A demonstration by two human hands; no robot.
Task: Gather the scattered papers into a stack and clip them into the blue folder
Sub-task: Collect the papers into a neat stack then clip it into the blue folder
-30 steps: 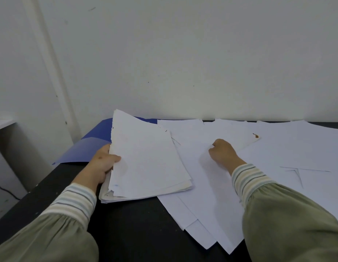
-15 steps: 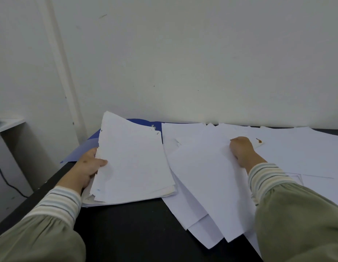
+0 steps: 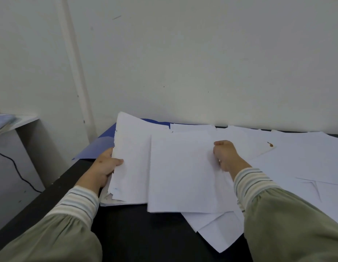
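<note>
Head view: left hand (image 3: pixel 105 165) grips the gathered stack (image 3: pixel 131 163) at its left edge, thumb on top; right hand (image 3: pixel 225 155), fingers curled, pinches a loose sheet (image 3: pixel 183 173) overlapping the stack. Risk: the ragged stack may fan apart, or the sheet may land skewed. Blue folder (image 3: pixel 102 148) lies open beneath the stack, by the wall; no papers visibly clipped in. More scattered papers (image 3: pixel 300 157) lie right.

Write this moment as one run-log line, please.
left hand: grips paper stack | right hand: pinches loose sheet | blue folder: under stack
</note>
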